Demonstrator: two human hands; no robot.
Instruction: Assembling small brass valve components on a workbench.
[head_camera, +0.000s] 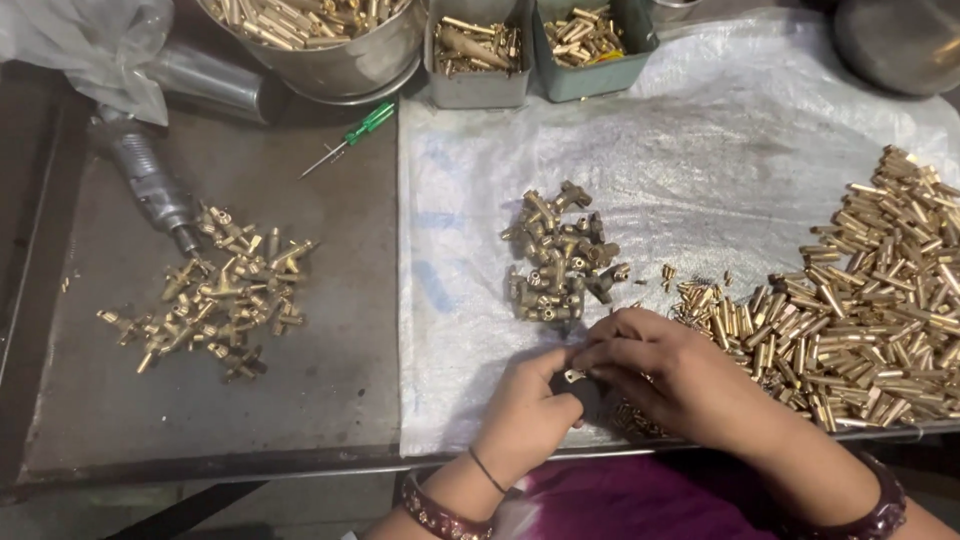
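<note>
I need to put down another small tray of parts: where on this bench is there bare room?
Bare white sheet lies between the middle fittings cluster, the green bins and the brass tube heap. Bare metal tabletop lies between the left fittings pile and the sheet. It is crowded around both hands, left hand and right hand.

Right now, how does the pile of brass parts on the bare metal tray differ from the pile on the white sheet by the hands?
The left pile lies scattered and thin on the dark metal tray; the middle pile is heaped tight on the white sheet. The left pile sits beside a grey power tool, far from both hands; the middle pile lies just above the left hand and right hand. Both hold small branched brass fittings.
</note>
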